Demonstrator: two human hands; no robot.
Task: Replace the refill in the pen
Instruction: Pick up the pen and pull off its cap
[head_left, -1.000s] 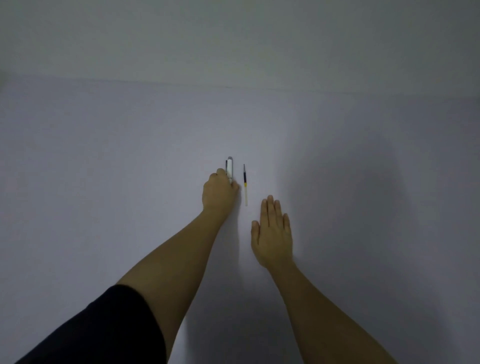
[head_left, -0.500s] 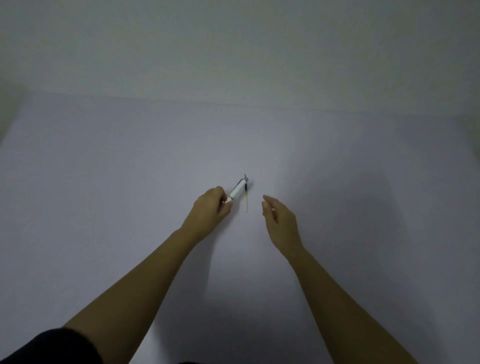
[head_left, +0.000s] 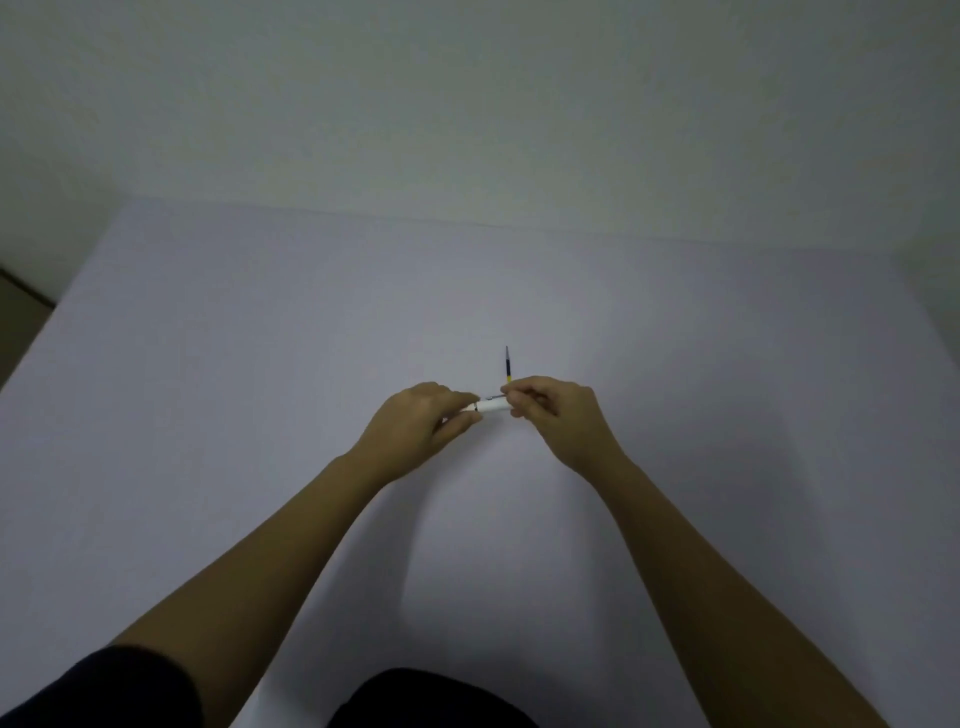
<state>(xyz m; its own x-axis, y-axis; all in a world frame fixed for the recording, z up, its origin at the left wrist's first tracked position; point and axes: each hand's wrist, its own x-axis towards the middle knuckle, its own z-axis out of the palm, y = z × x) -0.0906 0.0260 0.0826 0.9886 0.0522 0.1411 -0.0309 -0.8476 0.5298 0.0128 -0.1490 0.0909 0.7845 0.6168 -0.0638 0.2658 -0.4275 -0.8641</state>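
Both hands meet over the middle of the pale counter (head_left: 208, 415). Left hand (head_left: 415, 428) grips one end of the white pen (head_left: 493, 407), fingers closed around it. Right hand (head_left: 558, 415) pinches the other end, fingers closed on the pen near its metal clip. Pen lies level between the two hands, lifted off the counter, only a short white section visible. Spare refill (head_left: 507, 364), thin with dark tip and yellow band, lies flat on the counter just beyond the right hand, pointing toward the far edge; its near end is hidden by the fingers.
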